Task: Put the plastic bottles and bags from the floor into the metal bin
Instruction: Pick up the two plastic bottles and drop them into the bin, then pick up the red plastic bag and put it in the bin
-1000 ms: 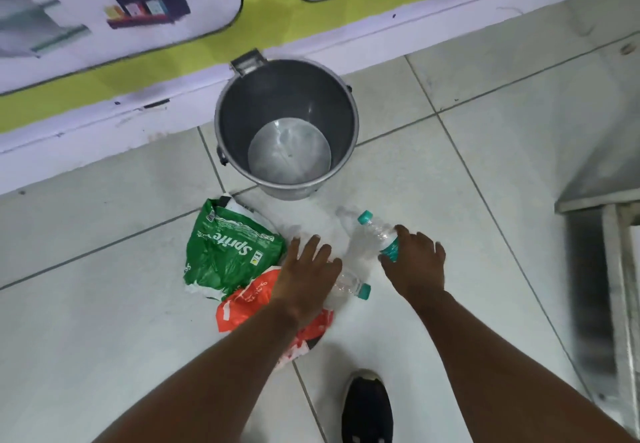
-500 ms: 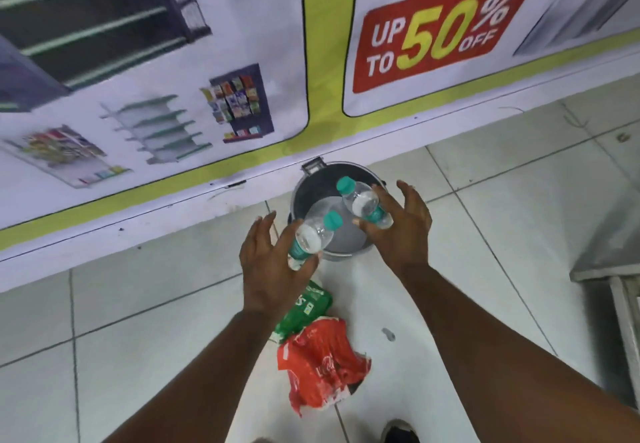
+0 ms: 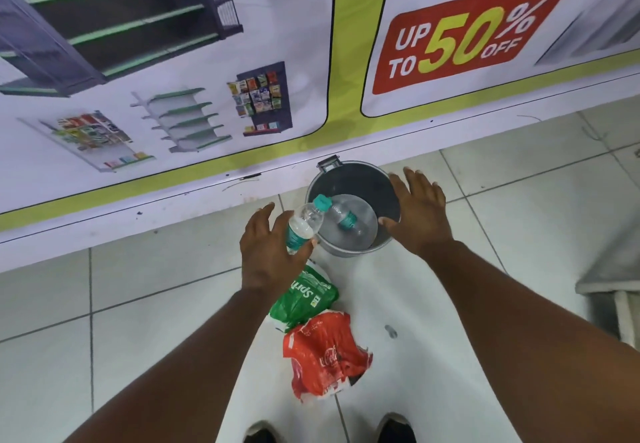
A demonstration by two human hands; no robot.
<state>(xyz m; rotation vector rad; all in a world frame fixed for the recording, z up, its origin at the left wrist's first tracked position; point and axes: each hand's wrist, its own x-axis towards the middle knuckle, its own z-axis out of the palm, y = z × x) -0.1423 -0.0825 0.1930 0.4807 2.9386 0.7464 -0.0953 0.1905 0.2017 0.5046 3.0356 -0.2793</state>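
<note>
The grey metal bin (image 3: 363, 179) stands on the tiled floor against the wall. One clear plastic bottle (image 3: 346, 219) with a teal label lies on the bin's bottom. My left hand (image 3: 268, 252) holds a second clear bottle (image 3: 304, 224) with a teal cap, tilted over the bin's left rim. My right hand (image 3: 419, 210) hovers over the bin's right rim with fingers spread and nothing in it. A green Sprite bag (image 3: 306, 299) and a red Coca-Cola bag (image 3: 325, 356) lie crumpled on the floor just in front of the bin.
A printed banner (image 3: 460, 40) covers the wall behind the bin. A metal frame (image 3: 609, 280) stands at the right edge. My two shoes (image 3: 394, 430) show at the bottom, close behind the red bag.
Both hands lifted the bottles from the floor up to the bin. My right hand has let its bottle go, and it now lies inside the bin. The left still has its bottle.
</note>
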